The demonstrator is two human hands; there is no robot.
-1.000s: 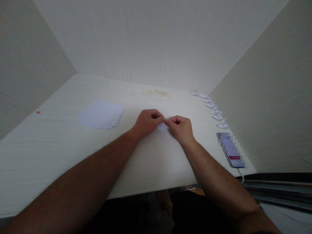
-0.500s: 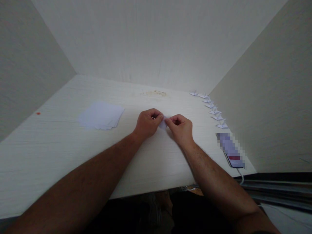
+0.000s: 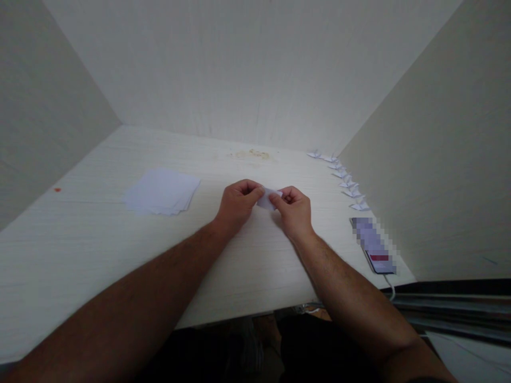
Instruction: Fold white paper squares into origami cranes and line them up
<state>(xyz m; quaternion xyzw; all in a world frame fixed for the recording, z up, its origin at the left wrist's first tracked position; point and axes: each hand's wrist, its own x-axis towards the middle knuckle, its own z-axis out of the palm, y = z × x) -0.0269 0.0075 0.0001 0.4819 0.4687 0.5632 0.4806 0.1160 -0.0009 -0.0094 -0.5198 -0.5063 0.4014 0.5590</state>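
Between my two hands is a small piece of folded white paper (image 3: 265, 200), held over the middle of the table. My left hand (image 3: 239, 203) pinches its left side with thumb and fingers. At the right side, my right hand (image 3: 294, 208) grips the paper, its thumb lying across the front face. The fine folds are too small to make out. To the left of my hands lies a loose stack of white paper sheets (image 3: 162, 190). Several folded white paper cranes (image 3: 349, 190) stand in a row along the right side of the table.
A phone (image 3: 371, 244), its screen blurred out, lies near the right edge with a white cable (image 3: 392, 291) running off the table (image 3: 247, 266). Panels close in the back and both sides. A brownish stain (image 3: 257, 154) marks the back, and a red spot (image 3: 57, 190) the far left.
More of the folded paper shows between my hands, and my right thumb now lies across its face. The view has shifted slightly.
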